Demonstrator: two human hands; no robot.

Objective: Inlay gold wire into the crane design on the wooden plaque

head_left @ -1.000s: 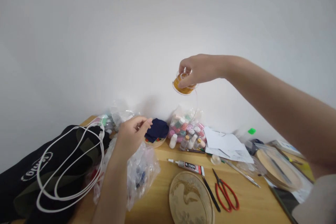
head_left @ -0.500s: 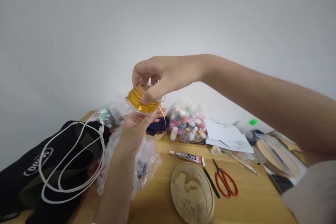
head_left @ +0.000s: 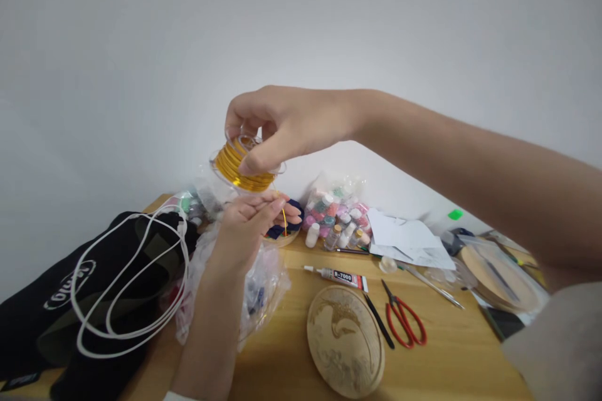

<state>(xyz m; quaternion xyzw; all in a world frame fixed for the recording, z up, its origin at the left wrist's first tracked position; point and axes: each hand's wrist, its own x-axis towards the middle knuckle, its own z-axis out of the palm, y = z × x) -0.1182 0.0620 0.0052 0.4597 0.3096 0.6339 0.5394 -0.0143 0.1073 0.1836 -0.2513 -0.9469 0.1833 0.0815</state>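
My right hand is raised above the table and grips a clear spool of gold wire between thumb and fingers. A short loose end of the gold wire hangs down from the spool. Just below it, my left hand has its fingertips pinched together on that wire end. Both hands hover over a crumpled clear plastic bag on the wooden table.
A black bag with white cord lies at left. A bag of small bead bottles, white papers, a B-7000 glue tube, red scissors, a carved round wooden disc and a wooden hoop sit on the table.
My right hand has carried the spool from up right down and left to my left hand, which rose and pinched the loose wire end.
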